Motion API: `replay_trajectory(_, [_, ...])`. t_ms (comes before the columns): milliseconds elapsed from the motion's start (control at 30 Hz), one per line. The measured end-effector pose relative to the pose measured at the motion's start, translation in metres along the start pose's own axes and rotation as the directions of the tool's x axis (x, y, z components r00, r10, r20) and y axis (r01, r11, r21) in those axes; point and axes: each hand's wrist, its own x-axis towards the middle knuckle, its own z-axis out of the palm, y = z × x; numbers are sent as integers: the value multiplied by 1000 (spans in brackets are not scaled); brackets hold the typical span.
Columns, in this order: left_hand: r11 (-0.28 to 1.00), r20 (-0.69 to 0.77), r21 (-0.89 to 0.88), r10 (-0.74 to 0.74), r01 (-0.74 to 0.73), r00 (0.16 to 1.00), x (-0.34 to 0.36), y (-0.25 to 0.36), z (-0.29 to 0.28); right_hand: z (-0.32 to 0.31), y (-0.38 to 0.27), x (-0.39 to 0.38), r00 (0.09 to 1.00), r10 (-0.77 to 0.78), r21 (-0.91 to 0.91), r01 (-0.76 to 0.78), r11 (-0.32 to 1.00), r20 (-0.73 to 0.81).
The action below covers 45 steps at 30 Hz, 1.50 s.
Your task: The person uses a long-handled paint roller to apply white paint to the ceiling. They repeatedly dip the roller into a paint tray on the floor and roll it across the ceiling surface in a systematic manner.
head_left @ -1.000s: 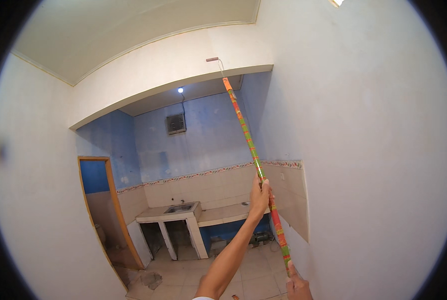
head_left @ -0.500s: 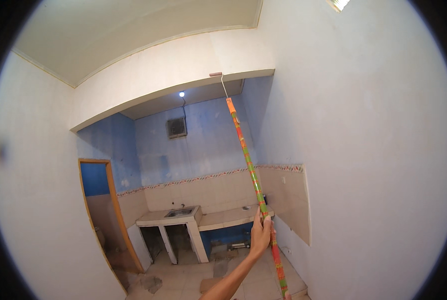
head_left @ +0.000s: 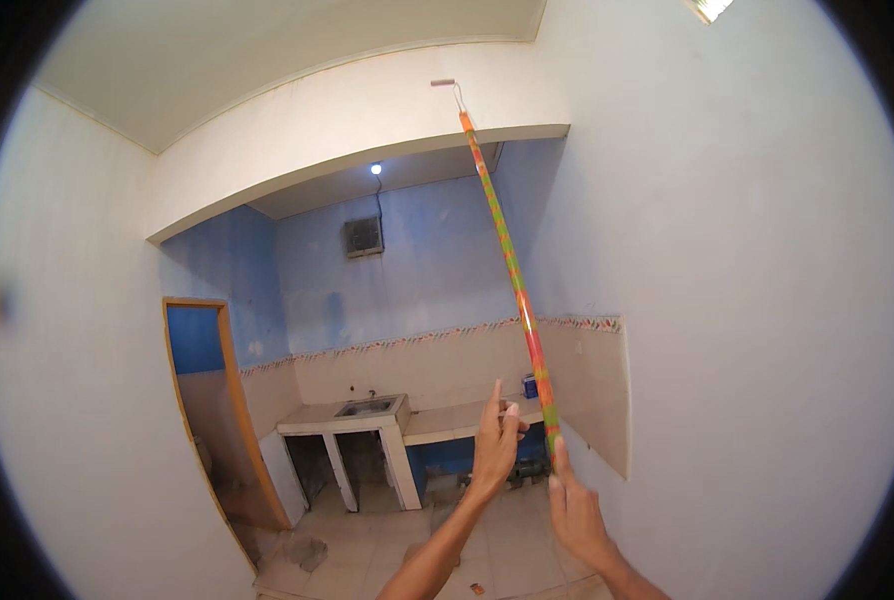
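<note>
A long-handled paint roller (head_left: 512, 268) slants up from the lower right, its pole wrapped in orange and green stripes. The small roller head (head_left: 443, 83) is against or close to the pale beam (head_left: 307, 125) above the alcove; I cannot tell whether it touches. My right hand (head_left: 579, 510) is closed round the lower end of the pole. To the left of the pole, apart from it, my left hand (head_left: 497, 440) has its index finger stretched upward and holds nothing.
Beyond the beam, a tiled counter (head_left: 447, 428) with a sink (head_left: 367, 407) lines the blue-walled alcove. A small blue container (head_left: 530, 386) stands on the counter. A lit bulb (head_left: 376, 169) hangs above. On the left is a wood-framed doorway (head_left: 229, 375); plain walls flank both sides.
The roller head has moved up from the beam's lower edge to its upper face. My left hand has let go of the pole, and my right hand has risen into view gripping it.
</note>
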Motion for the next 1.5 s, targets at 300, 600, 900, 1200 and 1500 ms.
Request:
replay_trajectory(300, [980,17,164,-118,114,993,-67,-16,-101,12,0,157,995,-91,-115,85,990,-49])
replay_trajectory(600, [987,137,119,-122,106,983,-99,-62,-126,-18,-69,202,999,35,58,-34,998,-18])
replay_trajectory(900, [987,278,90,-153,133,948,-118,-74,-111,9,-43,100,1000,9,-18,-9,1000,5])
replay_trajectory(1200, [979,458,151,-193,138,868,-159,-82,-107,-5,83,-93,966,259,-124,-259,958,-14])
replay_trajectory(1500, [915,527,206,-402,346,749,-209,-123,-124,-70,166,-149,957,282,-139,-289,947,-71])
